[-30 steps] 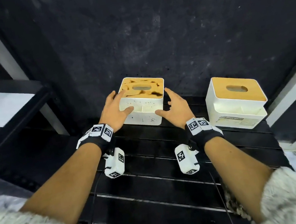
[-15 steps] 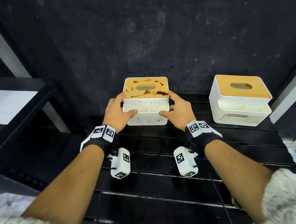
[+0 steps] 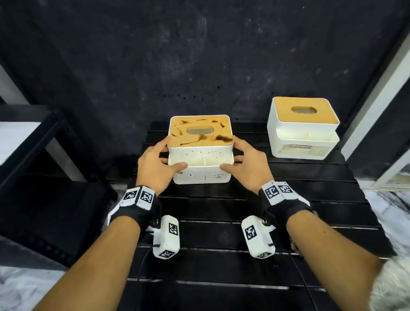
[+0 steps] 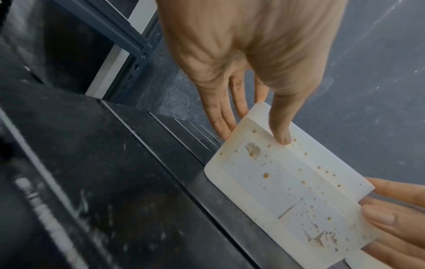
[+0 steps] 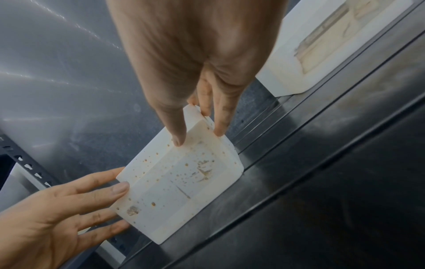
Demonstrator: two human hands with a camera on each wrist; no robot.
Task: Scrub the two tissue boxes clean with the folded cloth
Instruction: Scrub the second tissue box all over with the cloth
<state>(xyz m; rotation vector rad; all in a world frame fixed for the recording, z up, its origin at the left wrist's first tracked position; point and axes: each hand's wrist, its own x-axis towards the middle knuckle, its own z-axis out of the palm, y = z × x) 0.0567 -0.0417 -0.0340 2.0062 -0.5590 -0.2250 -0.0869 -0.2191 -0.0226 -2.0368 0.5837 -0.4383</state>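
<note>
A white tissue box with a brown-stained wooden lid stands on the black slatted table; its front is speckled with brown spots. My left hand grips its left side, thumb on the front. My right hand grips its right side the same way. A second white tissue box with a clean wooden lid stands to the right, apart from both hands. No cloth is in view.
A black wall rises right behind the boxes. A dark shelf unit stands to the left and a white frame to the right. The table's near slats are bare, with marble floor on both sides.
Both hands have closed in from the box's front corners onto its sides, and the stained box now sits squarer to me. The clean box has not moved.
</note>
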